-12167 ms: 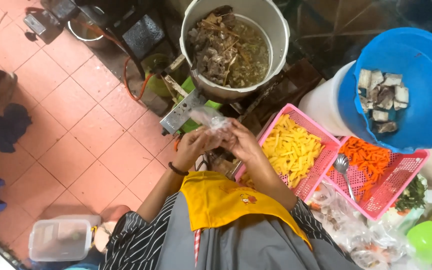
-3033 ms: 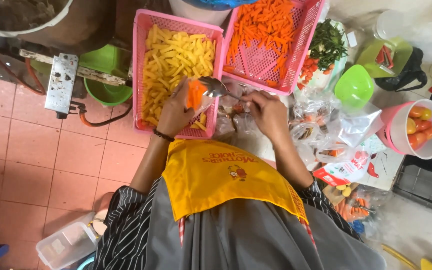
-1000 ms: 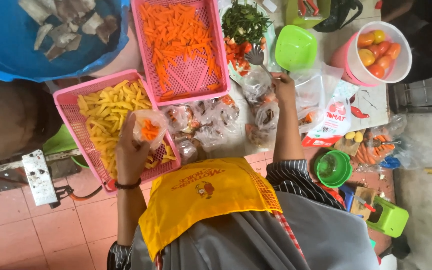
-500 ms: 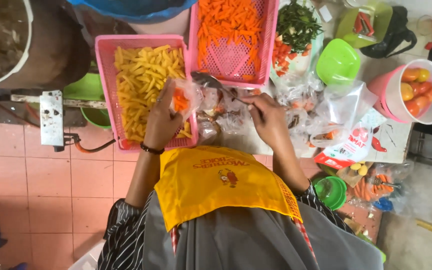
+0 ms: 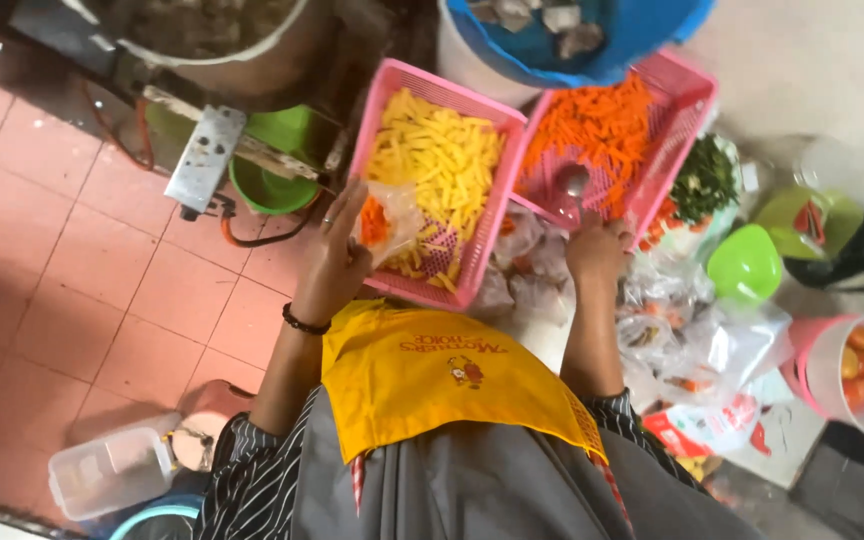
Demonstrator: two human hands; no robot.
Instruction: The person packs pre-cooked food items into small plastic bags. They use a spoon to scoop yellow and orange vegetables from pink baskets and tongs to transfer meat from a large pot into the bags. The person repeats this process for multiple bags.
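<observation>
My left hand holds a small clear plastic bag with orange carrot pieces in it, over the near corner of a pink basket of yellow cut strips. My right hand grips a metal spoon whose bowl rests in the second pink basket, which is full of shredded carrot. Several filled clear bags lie between the two hands. A yellow apron covers my front.
A blue tub with grey pieces and a large metal pot stand behind the baskets. To the right are chopped greens, a green bowl, a pink bucket of round orange and yellow pieces, and more bags. A clear box sits on the tiled floor.
The view has swung; my right hand has gone from the bags by my left hand to the carrot basket and holds the spoon there. My left hand still holds the bag.
</observation>
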